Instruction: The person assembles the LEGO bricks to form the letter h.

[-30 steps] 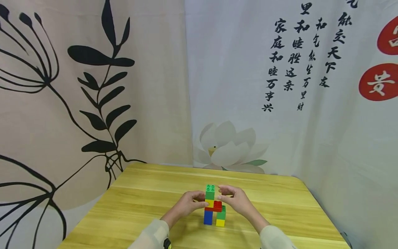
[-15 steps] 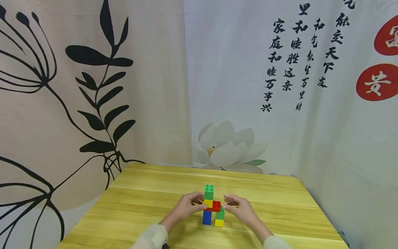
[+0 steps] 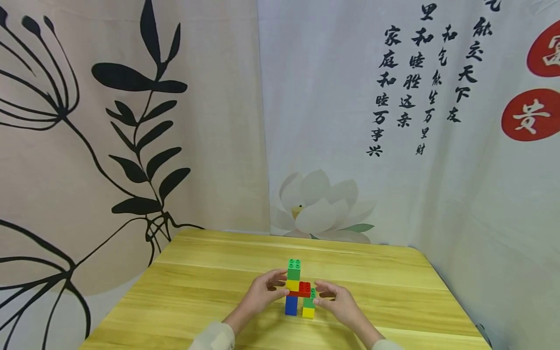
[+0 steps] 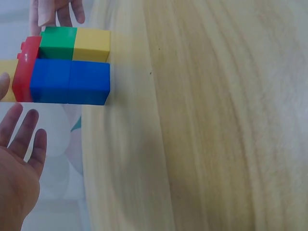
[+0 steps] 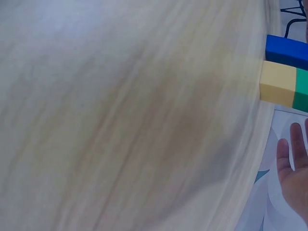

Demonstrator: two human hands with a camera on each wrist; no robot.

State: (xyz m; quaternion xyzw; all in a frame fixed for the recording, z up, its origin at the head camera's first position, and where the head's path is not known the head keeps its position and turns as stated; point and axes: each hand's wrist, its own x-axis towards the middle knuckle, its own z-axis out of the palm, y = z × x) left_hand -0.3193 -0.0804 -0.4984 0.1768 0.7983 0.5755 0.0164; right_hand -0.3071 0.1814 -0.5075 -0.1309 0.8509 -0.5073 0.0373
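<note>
A small toy-brick structure stands on the table. Its left column has stacked blue bricks (image 4: pixel 70 81) at the bottom, then a red brick (image 3: pixel 305 288) laid across, a yellow brick (image 3: pixel 292 285) and a green brick (image 3: pixel 294 270) on top. Under the red brick's right end, a second green brick (image 4: pixel 58 43) sits on a second yellow brick (image 5: pixel 278 83). My left hand (image 3: pixel 264 292) is at the structure's left side, thumb tip overlapping the upper yellow brick and the fingers spread. My right hand (image 3: pixel 339 302) is beside the right column, thumb near its green brick, fingers loosely bent.
The wooden table (image 3: pixel 210 262) has a back edge near a printed fabric curtain (image 3: pixel 227 121) with plant drawings and a lotus. A dark cable (image 5: pixel 291 25) shows beyond the table edge in the right wrist view.
My right hand has moved off the upper part of the structure, down and right to the right column. My left hand has stayed at the left side. The bricks keep their arrangement.
</note>
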